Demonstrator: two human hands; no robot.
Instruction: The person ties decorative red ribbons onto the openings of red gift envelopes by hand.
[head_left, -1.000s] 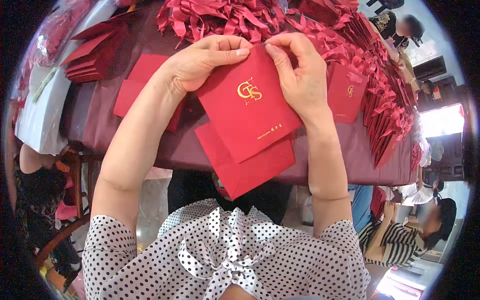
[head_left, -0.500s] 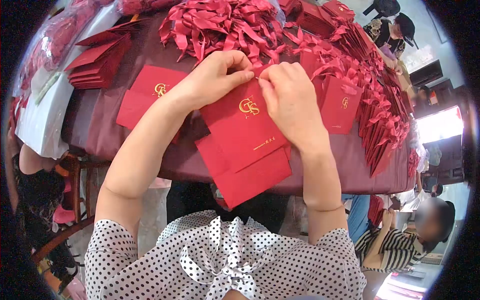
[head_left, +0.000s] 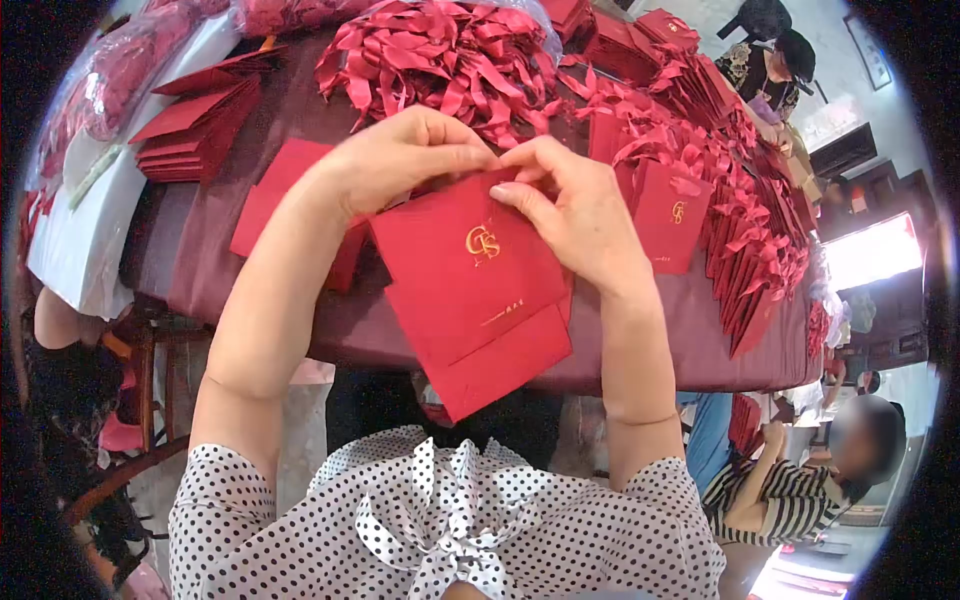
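Observation:
A flat red paper gift bag [head_left: 440,285] with a gold monogram hangs tilted over the table's near edge, its folded bottom toward me. My right hand [head_left: 580,210] pinches its top edge, thumb on the front and fingers behind. My left hand [head_left: 395,160] is closed at the same edge, its fingertips meeting the right hand's; what they pinch there is hidden. Left of the bag, partly under my forearm, lie more flat red bags [head_left: 285,180]. Beyond my right hand rests another monogrammed bag [head_left: 672,220].
A heap of red ribbons [head_left: 440,65] lies at the back of the dark red tablecloth [head_left: 180,250]. Stacked red bags with ribbons [head_left: 750,240] line the right side. Folded red bags [head_left: 200,115] stand at left. A person in stripes [head_left: 790,500] sits at right; another [head_left: 765,70] is behind.
My hands have drawn together at the bag's top edge, and the right thumb now presses on its front. The bag has shifted slightly left and swung a little.

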